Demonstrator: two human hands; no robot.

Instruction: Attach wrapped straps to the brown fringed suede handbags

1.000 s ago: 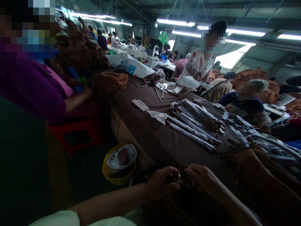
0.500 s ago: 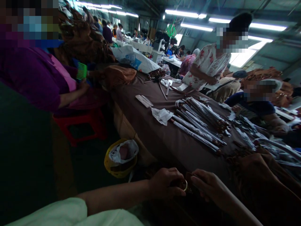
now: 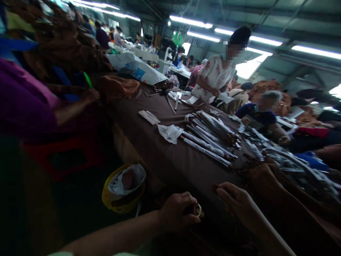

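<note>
My left hand [image 3: 178, 211], low in the middle, is closed round a gold-coloured ring [image 3: 198, 210] with a dark piece beside it. To its right, my right hand [image 3: 236, 199] pinches a small dark brown piece [image 3: 216, 187] between thumb and fingers. A gap separates the two hands. Beyond them, a table with a brown cloth [image 3: 160, 156] bears a bundle of wrapped straps [image 3: 210, 137] with brown ends. Crumpled white paper [image 3: 170, 133] and flat pale strips [image 3: 149, 117] lie left of the bundle.
A yellow basket with a white bag [image 3: 124, 188] stands below the table's left edge, near a red stool [image 3: 64, 156]. A person in purple [image 3: 26, 96] sits at left. Brown material [image 3: 274, 185] lies at right. Two people are across the table.
My hands have moved apart, the ring staying in the left one. The view has turned right, so the table and basket appear further left. The person at left has lowered the green comb.
</note>
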